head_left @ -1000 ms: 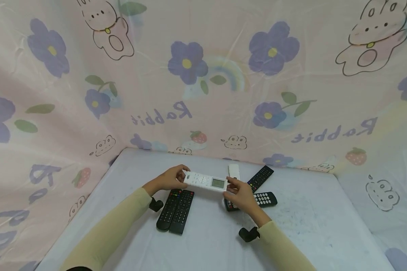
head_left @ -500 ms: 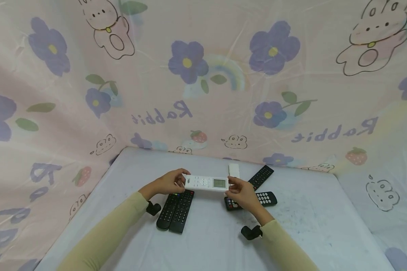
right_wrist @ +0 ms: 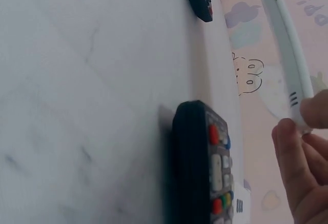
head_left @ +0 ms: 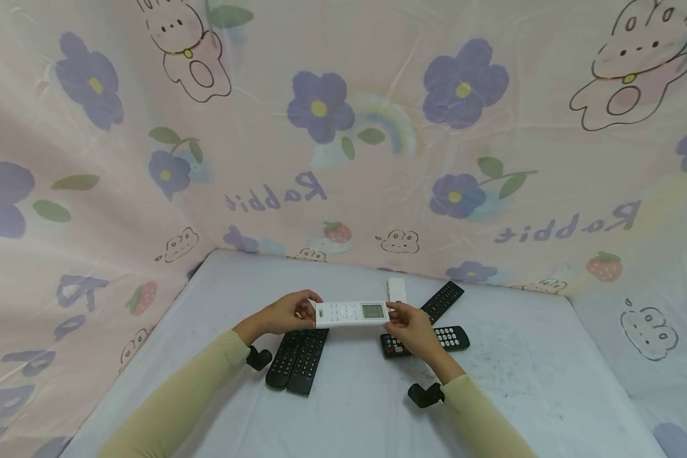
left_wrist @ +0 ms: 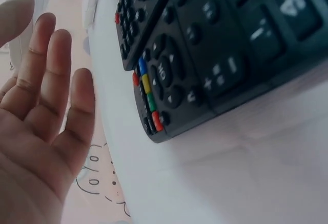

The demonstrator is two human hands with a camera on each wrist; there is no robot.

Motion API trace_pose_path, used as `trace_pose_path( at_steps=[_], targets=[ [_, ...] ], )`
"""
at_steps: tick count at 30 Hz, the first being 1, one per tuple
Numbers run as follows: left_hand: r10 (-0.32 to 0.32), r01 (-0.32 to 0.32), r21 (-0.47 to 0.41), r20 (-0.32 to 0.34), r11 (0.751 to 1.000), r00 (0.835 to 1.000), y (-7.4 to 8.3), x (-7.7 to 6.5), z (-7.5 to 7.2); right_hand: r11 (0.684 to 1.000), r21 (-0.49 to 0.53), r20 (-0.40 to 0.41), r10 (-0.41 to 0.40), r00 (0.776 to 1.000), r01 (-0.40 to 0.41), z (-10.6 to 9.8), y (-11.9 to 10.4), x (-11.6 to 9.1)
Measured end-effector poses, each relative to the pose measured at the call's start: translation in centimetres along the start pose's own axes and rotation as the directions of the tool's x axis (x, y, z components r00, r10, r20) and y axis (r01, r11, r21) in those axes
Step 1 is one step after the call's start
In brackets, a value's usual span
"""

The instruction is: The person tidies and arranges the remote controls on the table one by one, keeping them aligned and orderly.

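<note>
A white air-conditioner remote with a small grey screen is held level above the table, its button face towards the head camera. My left hand pinches its left end, and my right hand pinches the screen end between thumb and fingers. In the right wrist view the remote appears edge-on, with the right hand's fingertips at its near end. The left wrist view has the left hand with fingers gently bent, beside black remotes lying below.
Two black remotes lie side by side at left on the white table. To the right are a black remote with pale buttons, a slanted black remote and a white remote. Printed cloth walls rise behind.
The white remote has turned from tilted down at its right end to level. Both hands still hold its ends and have shifted only slightly.
</note>
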State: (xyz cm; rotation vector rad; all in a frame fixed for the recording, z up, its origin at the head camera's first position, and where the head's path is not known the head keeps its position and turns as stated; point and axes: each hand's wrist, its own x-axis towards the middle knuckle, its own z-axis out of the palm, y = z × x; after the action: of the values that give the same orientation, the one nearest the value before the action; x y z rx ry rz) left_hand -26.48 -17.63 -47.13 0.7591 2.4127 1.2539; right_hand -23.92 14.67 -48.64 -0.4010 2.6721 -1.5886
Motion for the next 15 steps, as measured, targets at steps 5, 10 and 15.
trace_pose_path(
  at_steps=[5,10,15],
  targets=[
    [-0.043,0.044,0.037,-0.03,0.998,0.999,0.6,-0.5,0.8,0.999,-0.035,-0.013,-0.031,0.999,0.031,0.0,0.4,0.1],
    [-0.033,0.037,0.085,-0.053,0.996,0.998,1.2,-1.0,1.4,0.998,-0.044,-0.002,-0.055,0.998,0.055,-0.1,0.3,0.1],
    [-0.002,0.008,0.143,-0.041,0.99,0.999,2.0,-1.6,2.1,0.993,-0.062,0.004,-0.097,0.995,0.097,0.0,0.0,0.2]
  ],
)
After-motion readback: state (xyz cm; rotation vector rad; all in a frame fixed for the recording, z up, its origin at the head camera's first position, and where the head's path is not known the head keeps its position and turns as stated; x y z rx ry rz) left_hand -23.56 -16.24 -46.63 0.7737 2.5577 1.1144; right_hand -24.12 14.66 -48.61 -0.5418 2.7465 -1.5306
